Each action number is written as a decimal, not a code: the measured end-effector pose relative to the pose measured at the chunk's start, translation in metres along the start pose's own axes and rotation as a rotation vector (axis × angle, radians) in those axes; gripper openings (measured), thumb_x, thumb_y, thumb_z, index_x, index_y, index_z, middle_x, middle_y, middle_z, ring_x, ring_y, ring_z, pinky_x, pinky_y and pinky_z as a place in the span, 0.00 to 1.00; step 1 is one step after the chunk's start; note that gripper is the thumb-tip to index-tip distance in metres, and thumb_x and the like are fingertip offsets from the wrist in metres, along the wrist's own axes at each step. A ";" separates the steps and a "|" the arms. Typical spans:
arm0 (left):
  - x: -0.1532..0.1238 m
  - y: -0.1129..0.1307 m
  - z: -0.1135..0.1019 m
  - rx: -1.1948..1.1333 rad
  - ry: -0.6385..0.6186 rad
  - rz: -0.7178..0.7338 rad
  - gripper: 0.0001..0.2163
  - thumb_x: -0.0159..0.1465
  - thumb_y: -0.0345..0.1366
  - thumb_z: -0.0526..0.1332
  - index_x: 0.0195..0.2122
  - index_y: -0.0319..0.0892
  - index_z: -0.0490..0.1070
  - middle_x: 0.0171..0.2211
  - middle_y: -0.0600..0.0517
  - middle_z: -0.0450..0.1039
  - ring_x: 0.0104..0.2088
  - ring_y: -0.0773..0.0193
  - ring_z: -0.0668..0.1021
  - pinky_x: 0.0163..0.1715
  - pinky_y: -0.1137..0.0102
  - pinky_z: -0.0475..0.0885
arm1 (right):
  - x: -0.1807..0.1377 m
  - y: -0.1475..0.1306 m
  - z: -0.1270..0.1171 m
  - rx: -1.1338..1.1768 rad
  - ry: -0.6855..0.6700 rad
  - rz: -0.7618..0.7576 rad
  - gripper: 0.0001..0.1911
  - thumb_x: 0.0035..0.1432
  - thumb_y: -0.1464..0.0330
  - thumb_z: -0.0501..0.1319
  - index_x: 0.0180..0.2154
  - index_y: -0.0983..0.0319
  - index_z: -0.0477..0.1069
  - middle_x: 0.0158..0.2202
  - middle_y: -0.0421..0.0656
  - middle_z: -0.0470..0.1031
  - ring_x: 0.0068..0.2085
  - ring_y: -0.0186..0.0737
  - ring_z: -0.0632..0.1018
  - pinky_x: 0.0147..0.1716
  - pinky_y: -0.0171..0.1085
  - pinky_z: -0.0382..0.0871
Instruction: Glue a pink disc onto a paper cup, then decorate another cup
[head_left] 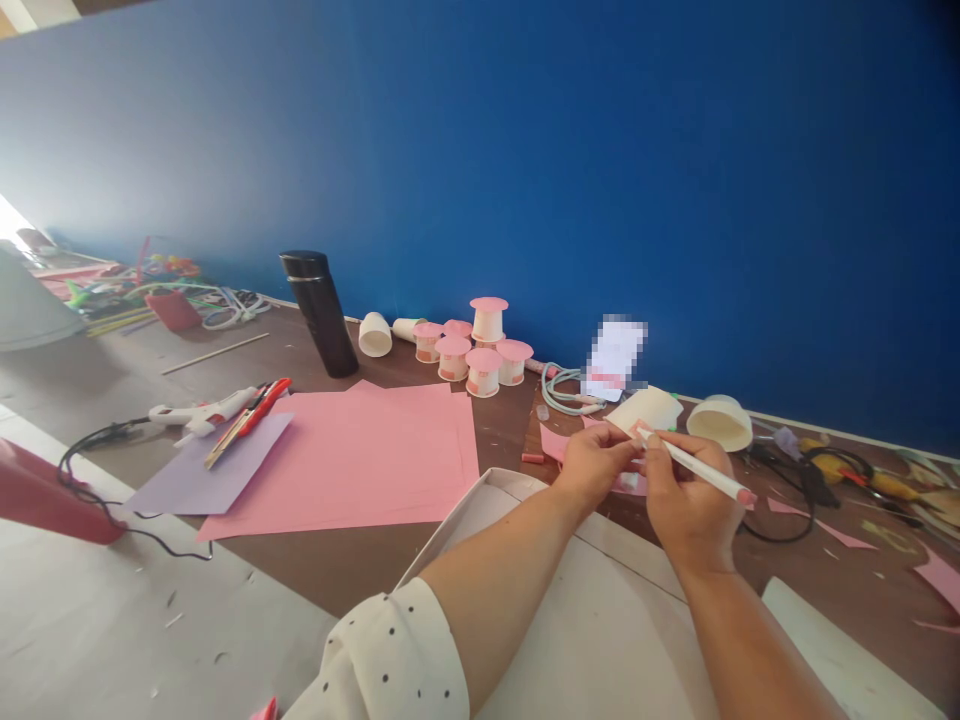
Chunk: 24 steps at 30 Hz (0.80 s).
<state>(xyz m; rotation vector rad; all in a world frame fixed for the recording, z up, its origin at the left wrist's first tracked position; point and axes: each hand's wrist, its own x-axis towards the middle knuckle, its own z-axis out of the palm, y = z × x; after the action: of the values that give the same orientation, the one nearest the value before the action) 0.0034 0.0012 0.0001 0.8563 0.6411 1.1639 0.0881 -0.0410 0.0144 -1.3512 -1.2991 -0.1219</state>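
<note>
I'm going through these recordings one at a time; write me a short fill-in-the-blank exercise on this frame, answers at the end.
1. The right hand holds a marker whose barrel is mostly ____.
2. A purple sheet lies partly over larger sheets coloured ____.
3. Among the disc-topped cups, only ____ is raised above the others.
4. In the picture, the black bottle is to the ____ of those cups.

Missing words: white; pink; one; left.
</note>
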 end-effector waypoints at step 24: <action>0.003 -0.005 -0.002 0.083 0.000 0.029 0.15 0.46 0.43 0.70 0.24 0.38 0.69 0.24 0.54 0.69 0.26 0.69 0.72 0.35 0.69 0.70 | -0.001 0.002 0.000 0.006 -0.011 0.046 0.09 0.54 0.64 0.60 0.34 0.63 0.71 0.35 0.49 0.77 0.37 0.45 0.78 0.37 0.43 0.73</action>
<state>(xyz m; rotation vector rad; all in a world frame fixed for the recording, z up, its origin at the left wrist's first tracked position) 0.0051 0.0035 -0.0050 0.9385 0.6822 1.1696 0.0895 -0.0412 0.0126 -1.3778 -1.2758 -0.0792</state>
